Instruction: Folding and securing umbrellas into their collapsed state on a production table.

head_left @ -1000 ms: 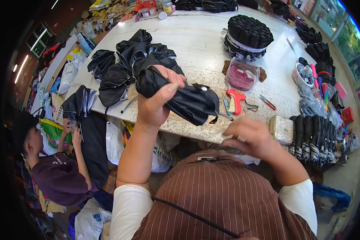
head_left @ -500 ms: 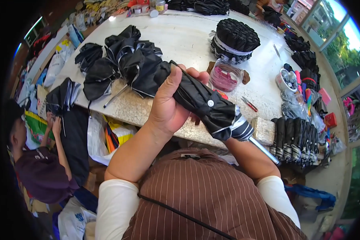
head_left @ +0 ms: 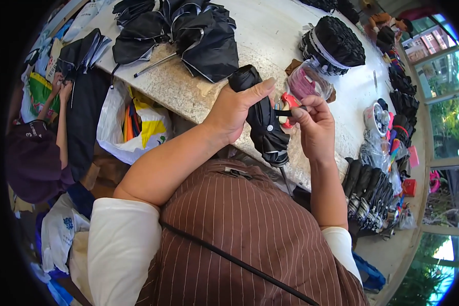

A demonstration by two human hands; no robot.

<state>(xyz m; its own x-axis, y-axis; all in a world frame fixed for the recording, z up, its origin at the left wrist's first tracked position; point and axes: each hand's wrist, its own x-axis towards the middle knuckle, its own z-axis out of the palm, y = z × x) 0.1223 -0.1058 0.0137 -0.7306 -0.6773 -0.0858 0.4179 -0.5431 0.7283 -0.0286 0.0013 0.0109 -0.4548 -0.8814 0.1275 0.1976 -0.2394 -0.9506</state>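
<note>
My left hand [head_left: 239, 109] is closed round a folded black umbrella [head_left: 265, 135], its thumb lying across the upper part. The umbrella hangs tilted at the table's near edge, with its metal shaft [head_left: 285, 179] pointing down toward me. A white snap button [head_left: 270, 128] shows on the fabric. My right hand [head_left: 317, 125] pinches the end of a short black strap [head_left: 290, 112] that stretches out from the umbrella's side. Just behind the strap lies a red and cream object [head_left: 287, 103] whose kind I cannot make out.
Loose black umbrellas [head_left: 204, 43] lie on the white table [head_left: 270, 35] at left. A banded black bundle [head_left: 336, 43] and a clear container [head_left: 307, 81] stand beyond my hands. Folded umbrellas [head_left: 367, 188] line the right. A co-worker [head_left: 38, 158] handles an umbrella at left.
The umbrella has turned more upright, its shaft swinging down toward me. My right hand has come out from behind it and now holds the strap out to the right. The view has shifted.
</note>
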